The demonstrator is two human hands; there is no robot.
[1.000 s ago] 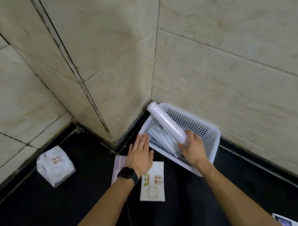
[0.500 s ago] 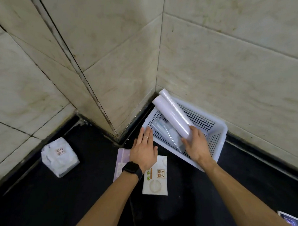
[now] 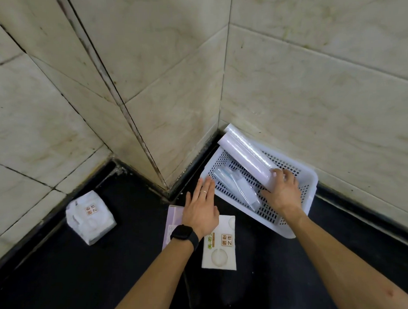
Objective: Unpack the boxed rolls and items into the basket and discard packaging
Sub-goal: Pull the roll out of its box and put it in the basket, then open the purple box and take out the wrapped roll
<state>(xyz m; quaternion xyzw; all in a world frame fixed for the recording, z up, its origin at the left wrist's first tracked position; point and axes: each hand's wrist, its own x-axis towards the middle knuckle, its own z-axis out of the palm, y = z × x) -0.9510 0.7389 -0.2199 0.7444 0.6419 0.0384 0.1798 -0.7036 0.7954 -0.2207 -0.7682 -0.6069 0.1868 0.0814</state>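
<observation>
Head view: white perforated basket sits on the dark floor, tucked into a corner of beige tiled wall. Right hand is curled around the lower end of a white wrapped roll, which lies slanted, its lower end down in the basket and its upper end resting over the far rim. A second roll shows just behind it at the upper end, touching it. On the basket bottom lie clear plastic-wrapped packets, their contents too blurred to tell.

Left hand is spread flat and holds nothing; its fingertips reach the near rim of the basket, and its palm rests over a pale purple box. A black watch sits on that wrist and a ring on one finger. Just beside the purple box, partly under the hand, lies a flat white box with printed labels. Well apart to the left, near the wall, sits a white wrapped pack with a similar label.
</observation>
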